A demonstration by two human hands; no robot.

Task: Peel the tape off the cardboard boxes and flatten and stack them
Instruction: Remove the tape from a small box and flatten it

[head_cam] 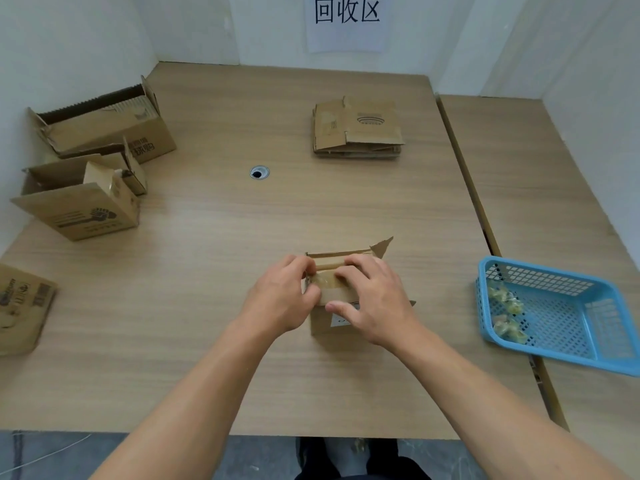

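The wooden table (214, 237) is carrying everything. Well left of the grip, open cardboard boxes (104, 126) are standing; beyond it, the flattened stack (358, 129) is lying; to its right, a blue basket (554, 344) is holding tape scraps (505, 303). Both hands are clasping the small box (323, 325): the left hand (284, 299) is gripping the flap's end beside the tape (327, 282), and the right hand (375, 303) is curling over the top.

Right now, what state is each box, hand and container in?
small cardboard box, upright, taped, one flap raised
tape, stuck across the box top
left hand, gripping the box's left end
right hand, curled over the box top
flattened boxes, stacked
large box, open, unflattened
fist-print box, open, unflattened
blue basket, holding tape wads
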